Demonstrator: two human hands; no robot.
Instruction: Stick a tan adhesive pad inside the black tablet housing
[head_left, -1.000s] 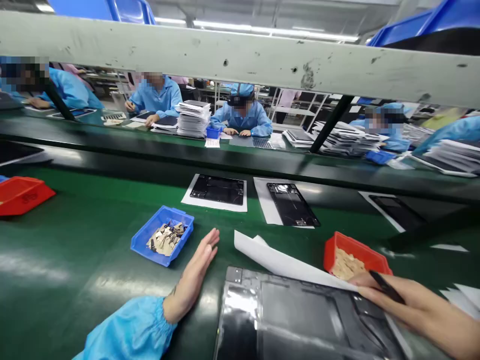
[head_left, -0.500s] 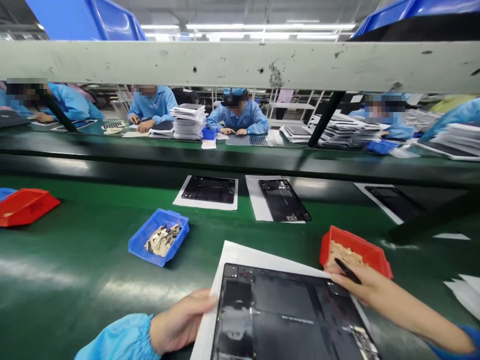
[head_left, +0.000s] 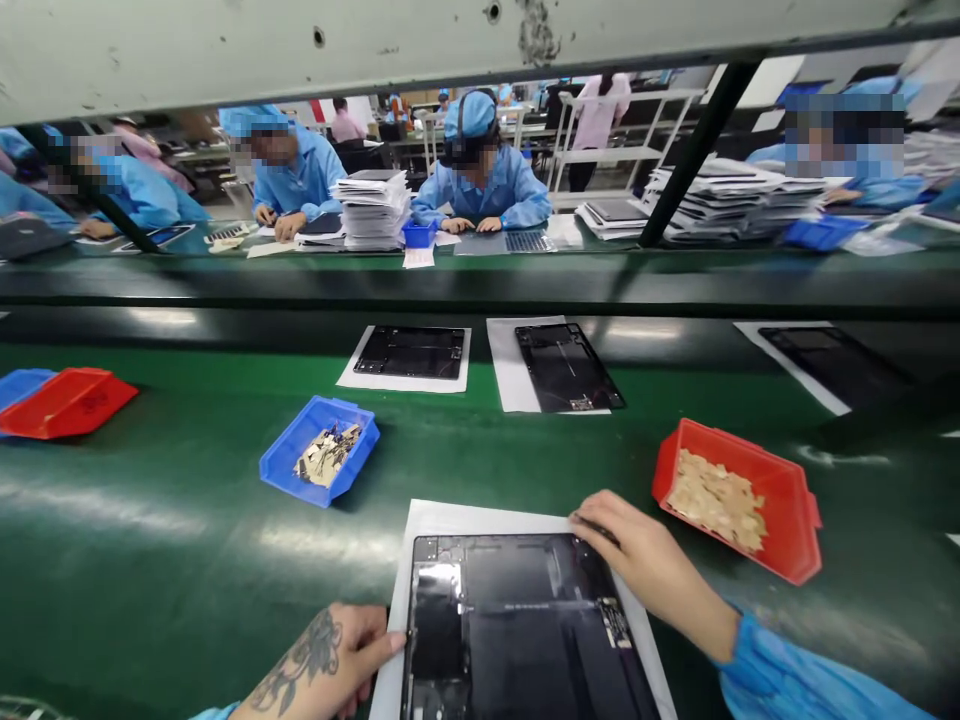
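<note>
An opened tablet (head_left: 525, 640), its dark inside facing up, lies on a white sheet (head_left: 480, 516) in front of me. My left hand (head_left: 358, 650) pinches the left edge of the tablet and the sheet, with the thumb on top and the other fingers partly hidden. At the tablet's upper right corner, my right hand (head_left: 630, 550) is closed round a thin black pen-like tool (head_left: 602, 531). Its fingertips touch the corner and the sheet. I cannot make out the tool's tip.
A blue bin (head_left: 281, 467) of small pale and dark parts stands left; a red bin (head_left: 806, 545) with tan pieces stands right. Two more tablets (head_left: 411, 352) (head_left: 566, 368) lie on sheets ahead. Another red bin (head_left: 71, 405) sits far left. Co-workers sit opposite, behind a low green ledge.
The tablet and sheet have shifted left and straightened. My right hand has moved left with them, away from the red bin, still holding the black tool. My view has tilted down.
</note>
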